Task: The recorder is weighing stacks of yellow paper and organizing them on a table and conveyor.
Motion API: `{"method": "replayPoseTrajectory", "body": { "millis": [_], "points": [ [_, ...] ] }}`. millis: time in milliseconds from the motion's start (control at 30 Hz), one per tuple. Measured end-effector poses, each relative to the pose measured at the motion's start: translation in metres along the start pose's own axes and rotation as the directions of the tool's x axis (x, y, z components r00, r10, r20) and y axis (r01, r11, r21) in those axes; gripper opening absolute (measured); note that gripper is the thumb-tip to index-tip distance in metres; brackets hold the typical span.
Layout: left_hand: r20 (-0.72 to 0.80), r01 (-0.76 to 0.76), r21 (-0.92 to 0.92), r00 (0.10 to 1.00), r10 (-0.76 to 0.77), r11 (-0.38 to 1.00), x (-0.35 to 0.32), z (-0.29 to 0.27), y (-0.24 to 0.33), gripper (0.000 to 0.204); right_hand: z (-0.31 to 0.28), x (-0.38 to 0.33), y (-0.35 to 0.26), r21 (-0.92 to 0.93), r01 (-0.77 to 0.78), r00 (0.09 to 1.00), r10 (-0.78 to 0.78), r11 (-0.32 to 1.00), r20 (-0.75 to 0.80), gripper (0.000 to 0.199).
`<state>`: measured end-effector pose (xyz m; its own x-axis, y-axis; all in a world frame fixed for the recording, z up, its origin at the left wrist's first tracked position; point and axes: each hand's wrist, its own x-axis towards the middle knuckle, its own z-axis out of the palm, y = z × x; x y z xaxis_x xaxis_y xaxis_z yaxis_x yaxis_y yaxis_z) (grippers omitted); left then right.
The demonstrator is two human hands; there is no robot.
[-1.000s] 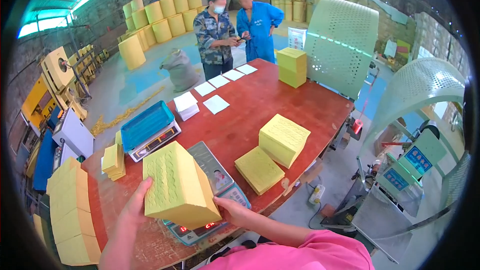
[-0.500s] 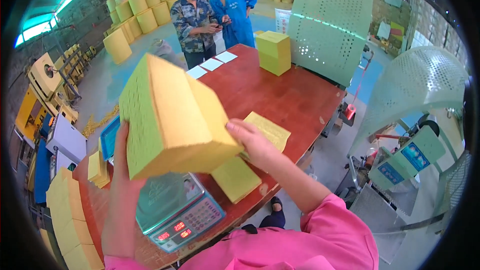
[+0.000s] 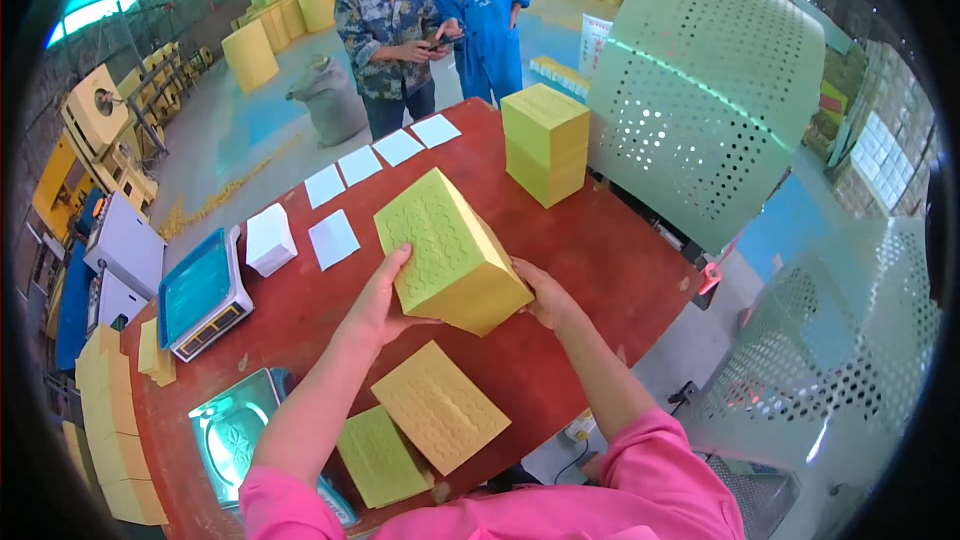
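Has a blue tray at nine o'clock; pinches, from eight o'clock with left hand, a yellow paper stack over the red table, from four with right hand; has a green sheet at two.

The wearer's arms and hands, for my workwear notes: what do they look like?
The left sleeve and right sleeve are bright pink, ending near the elbows. The left hand and right hand are gloveless; no watch shows.

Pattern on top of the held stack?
The yellow stack has rows of wavy, braid-like lines on top; best seen in the head view.
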<state>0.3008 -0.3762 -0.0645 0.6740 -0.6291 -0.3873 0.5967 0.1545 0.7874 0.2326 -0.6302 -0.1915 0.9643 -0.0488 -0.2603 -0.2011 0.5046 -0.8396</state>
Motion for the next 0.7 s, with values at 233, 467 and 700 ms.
{"method": "replayPoseTrajectory", "body": {
  "millis": [233,467,700],
  "points": [
    [0.009,0.024,-0.063,1.0,-0.023,0.998,0.086,0.021,-0.011,0.074,-0.061,0.066,-0.035,-0.184,-0.103,0.995,0.103,0.977,-0.01,0.044],
    [-0.214,-0.023,0.031,0.977,0.029,0.999,0.165,0.074,-0.021,0.081,-0.087,0.096,-0.049,-0.276,-0.005,0.901,-0.115,0.961,-0.418,0.039],
    [-0.212,-0.044,0.064,0.976,0.057,0.997,0.232,0.085,0.01,0.09,-0.105,0.082,0.01,-0.719,0.254,0.687,-0.644,0.647,-0.337,0.032]
  ]
}}
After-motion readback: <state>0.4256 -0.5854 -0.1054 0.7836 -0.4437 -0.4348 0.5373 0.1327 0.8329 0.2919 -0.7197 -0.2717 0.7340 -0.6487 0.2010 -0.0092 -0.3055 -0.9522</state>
